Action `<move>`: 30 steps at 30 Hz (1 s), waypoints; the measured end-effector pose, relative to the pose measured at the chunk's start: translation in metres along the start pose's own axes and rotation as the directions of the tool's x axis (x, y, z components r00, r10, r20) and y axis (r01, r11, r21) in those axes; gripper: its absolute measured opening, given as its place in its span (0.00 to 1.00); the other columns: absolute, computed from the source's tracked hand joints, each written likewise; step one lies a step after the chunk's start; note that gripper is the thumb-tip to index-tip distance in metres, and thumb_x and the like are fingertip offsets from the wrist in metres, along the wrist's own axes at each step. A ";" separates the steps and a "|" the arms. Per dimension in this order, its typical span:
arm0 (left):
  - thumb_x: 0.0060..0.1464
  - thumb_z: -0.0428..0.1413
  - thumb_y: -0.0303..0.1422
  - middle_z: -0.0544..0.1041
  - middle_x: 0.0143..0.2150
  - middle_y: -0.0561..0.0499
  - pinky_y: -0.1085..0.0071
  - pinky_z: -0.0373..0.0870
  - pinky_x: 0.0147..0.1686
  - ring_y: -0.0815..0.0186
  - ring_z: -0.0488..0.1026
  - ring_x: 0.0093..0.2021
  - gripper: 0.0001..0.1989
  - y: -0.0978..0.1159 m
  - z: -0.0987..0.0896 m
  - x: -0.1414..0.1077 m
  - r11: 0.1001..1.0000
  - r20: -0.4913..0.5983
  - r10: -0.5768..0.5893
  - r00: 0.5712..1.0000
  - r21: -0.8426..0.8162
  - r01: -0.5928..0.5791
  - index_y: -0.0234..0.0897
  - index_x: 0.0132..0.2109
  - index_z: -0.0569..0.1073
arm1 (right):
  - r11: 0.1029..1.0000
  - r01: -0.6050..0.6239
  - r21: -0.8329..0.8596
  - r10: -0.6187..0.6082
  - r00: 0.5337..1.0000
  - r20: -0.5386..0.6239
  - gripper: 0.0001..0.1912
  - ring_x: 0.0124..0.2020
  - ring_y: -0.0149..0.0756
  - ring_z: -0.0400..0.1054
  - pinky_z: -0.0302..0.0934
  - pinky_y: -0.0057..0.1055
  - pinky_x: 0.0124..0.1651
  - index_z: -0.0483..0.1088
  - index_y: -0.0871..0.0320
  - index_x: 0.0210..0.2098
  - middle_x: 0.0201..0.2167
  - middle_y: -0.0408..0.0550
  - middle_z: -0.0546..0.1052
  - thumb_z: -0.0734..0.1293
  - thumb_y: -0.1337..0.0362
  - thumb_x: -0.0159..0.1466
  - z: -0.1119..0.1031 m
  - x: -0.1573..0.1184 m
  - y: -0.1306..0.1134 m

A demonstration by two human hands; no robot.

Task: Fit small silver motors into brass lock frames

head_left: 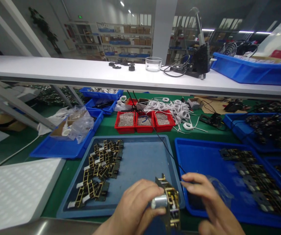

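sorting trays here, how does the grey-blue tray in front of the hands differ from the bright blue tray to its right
The grey-blue tray is duller and shallow-rimmed; the bright blue tray is saturated and looks deeper-walled. The grey-blue tray holds brass-coloured assemblies heaped at its left side, while the bright blue tray has darker parts laid in a row along its right. Both rest on the green mat, each with much bare floor.

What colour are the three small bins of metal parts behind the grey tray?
Red, clearest in the head view.
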State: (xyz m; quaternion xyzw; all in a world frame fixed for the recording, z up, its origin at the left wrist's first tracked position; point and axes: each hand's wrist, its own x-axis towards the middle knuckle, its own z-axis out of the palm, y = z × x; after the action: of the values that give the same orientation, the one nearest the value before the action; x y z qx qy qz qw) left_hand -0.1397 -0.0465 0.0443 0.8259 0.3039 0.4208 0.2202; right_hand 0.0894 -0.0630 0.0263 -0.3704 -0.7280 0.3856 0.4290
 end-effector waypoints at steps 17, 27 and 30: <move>0.59 0.51 0.28 0.78 0.36 0.44 0.70 0.73 0.39 0.63 0.75 0.37 0.13 0.001 -0.001 -0.004 0.984 0.026 0.025 0.999 0.175 -0.030 0.35 0.51 0.62 | 0.325 0.342 -0.882 -0.448 0.877 0.175 0.14 0.37 0.41 0.73 0.67 0.38 0.39 0.71 0.56 0.37 0.34 0.48 0.79 0.54 0.71 0.66 0.012 0.036 -0.051; 0.59 0.52 0.30 0.77 0.37 0.47 0.73 0.70 0.39 0.65 0.74 0.36 0.10 0.004 -0.003 0.001 0.987 -0.039 -0.115 0.993 0.112 0.119 0.38 0.48 0.65 | 0.383 0.286 -0.878 -0.396 0.910 0.123 0.16 0.41 0.43 0.72 0.69 0.36 0.37 0.68 0.63 0.42 0.39 0.56 0.77 0.54 0.59 0.69 0.009 0.036 -0.043; 0.58 0.52 0.30 0.76 0.38 0.50 0.73 0.68 0.39 0.66 0.73 0.37 0.08 0.005 -0.003 0.003 0.966 -0.057 -0.258 0.964 0.012 0.259 0.40 0.46 0.67 | 0.457 0.274 -0.846 -0.370 0.924 0.098 0.20 0.38 0.40 0.73 0.69 0.32 0.35 0.67 0.64 0.44 0.37 0.55 0.77 0.53 0.55 0.69 0.007 0.035 -0.040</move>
State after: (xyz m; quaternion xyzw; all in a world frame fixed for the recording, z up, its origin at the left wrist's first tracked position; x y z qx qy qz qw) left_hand -0.1392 -0.0472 0.0505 0.7693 0.4189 0.4083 0.2568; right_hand 0.0629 -0.0513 0.0707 -0.4056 -0.8562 -0.1242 0.2949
